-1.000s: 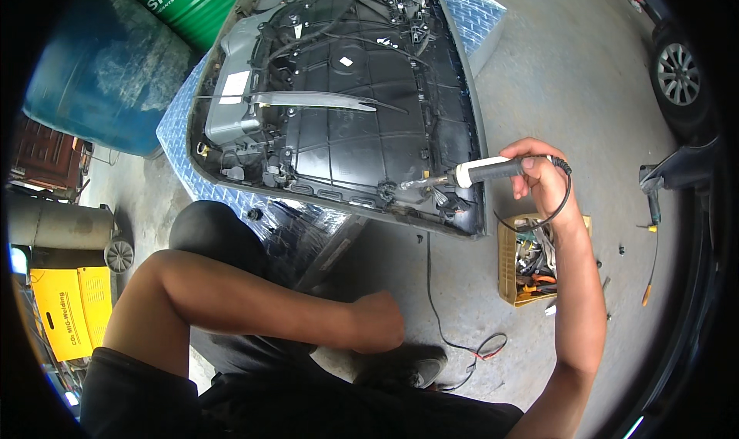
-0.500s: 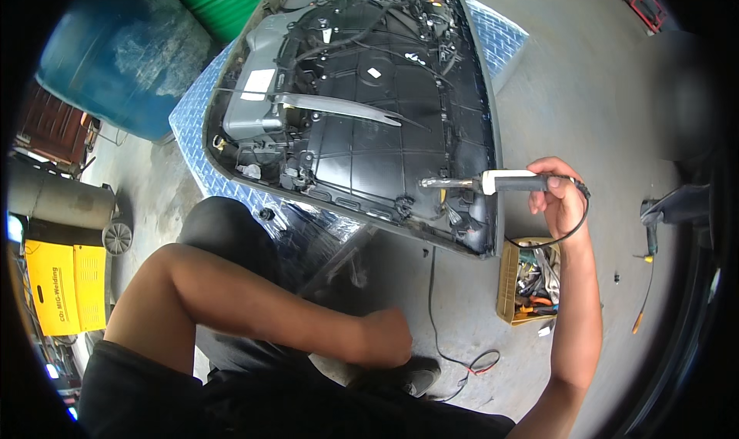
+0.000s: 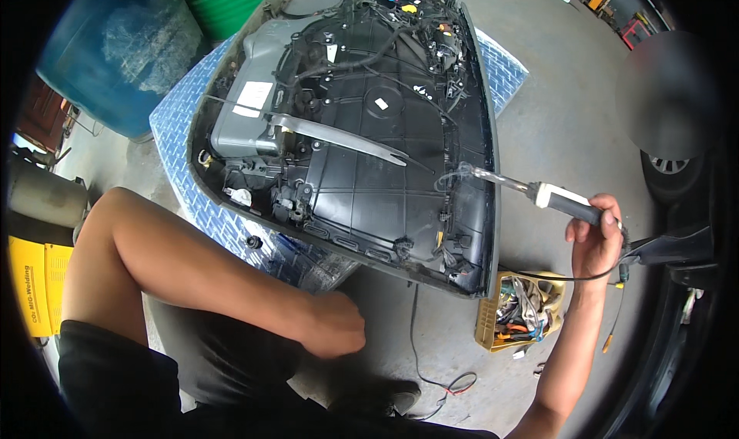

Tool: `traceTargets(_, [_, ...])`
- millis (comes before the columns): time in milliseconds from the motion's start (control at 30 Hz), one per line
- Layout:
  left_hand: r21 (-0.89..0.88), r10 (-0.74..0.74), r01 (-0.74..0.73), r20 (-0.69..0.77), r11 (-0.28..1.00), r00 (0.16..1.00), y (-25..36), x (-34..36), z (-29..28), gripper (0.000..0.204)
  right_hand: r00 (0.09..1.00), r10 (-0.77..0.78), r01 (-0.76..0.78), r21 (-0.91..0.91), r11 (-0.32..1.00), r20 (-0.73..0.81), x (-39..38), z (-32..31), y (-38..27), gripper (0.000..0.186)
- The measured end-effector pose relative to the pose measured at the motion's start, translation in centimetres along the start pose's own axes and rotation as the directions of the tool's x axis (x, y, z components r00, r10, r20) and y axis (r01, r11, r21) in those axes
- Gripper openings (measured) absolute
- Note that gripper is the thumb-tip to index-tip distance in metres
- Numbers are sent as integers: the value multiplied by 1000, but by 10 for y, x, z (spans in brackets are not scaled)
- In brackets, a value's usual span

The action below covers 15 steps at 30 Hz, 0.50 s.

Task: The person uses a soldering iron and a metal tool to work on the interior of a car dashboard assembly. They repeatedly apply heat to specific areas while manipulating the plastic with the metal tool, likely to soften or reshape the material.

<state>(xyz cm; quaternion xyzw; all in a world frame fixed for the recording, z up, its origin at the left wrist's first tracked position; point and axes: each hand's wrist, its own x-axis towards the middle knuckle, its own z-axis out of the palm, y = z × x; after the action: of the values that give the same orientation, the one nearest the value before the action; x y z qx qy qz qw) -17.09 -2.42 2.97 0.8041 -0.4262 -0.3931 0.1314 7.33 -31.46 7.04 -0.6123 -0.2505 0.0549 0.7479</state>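
Gripping a corded black-and-white tool [image 3: 563,200] in the right hand [image 3: 597,239], with fingers closed round its handle, tip-first over the door panel's [image 3: 369,200] right edge. Curling the left hand [image 3: 336,327] short of the panel; cannot tell if holding anything. Probably working on the panel; likely needing steady aim next.

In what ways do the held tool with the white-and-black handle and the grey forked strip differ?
The held tool is gripped in the right hand, while the grey forked strip lies across the black panel. The held tool has a white-and-black handle and a slender metal shaft; the grey forked strip has no such handle. Both are long and narrow.
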Motion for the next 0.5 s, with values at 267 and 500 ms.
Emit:
traceTargets(267, [264, -328, 473, -448, 841, 832, -24, -28, -42, 16, 971, -188, 163, -168, 972, -150, 9, -9, -16, 34])
traceTargets(500, [351, -483, 637, -435, 687, 760, -28, -8, -32, 24, 938, -106, 118, 17, 993, -330, 25, 5, 5, 31])
